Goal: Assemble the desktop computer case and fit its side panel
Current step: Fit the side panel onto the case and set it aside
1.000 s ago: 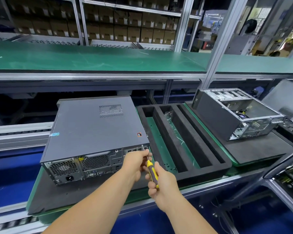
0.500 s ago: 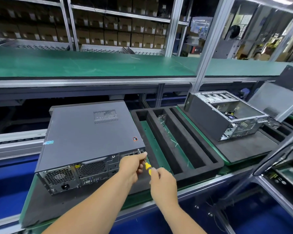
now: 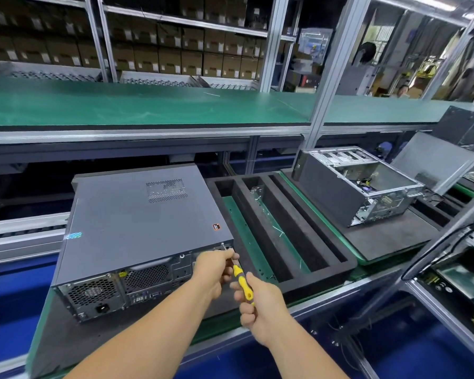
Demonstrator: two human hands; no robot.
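Since half a second ago your right hand (image 3: 260, 305) has drawn back a little from the case, so more of the yellow screwdriver (image 3: 242, 283) handle shows between your two hands; a second ago the hands sat in much the same place at that rear corner. Your right hand's fingers are curled round the lower end of the handle, gripping it, with the tool tilted up and away from you. Its thin metal shaft runs up to the top right corner of the rear face of the closed computer case (image 3: 137, 225), just beside a small screw (image 3: 222, 244) there. Your left hand (image 3: 215, 265) is curled at the shaft, fingertips pinching it just above the handle and close against the case's rear panel; whether the knuckles touch the metal you cannot tell from here.

The closed case lies flat on a dark foam mat (image 3: 74, 343), its grey side panel (image 3: 126, 209) already on top, vents and power socket facing you. To its right sits a slotted black foam tray (image 3: 323, 266), and beyond that an open computer chassis (image 3: 350, 187) with its loose panel (image 3: 433, 162) leaning up behind it.
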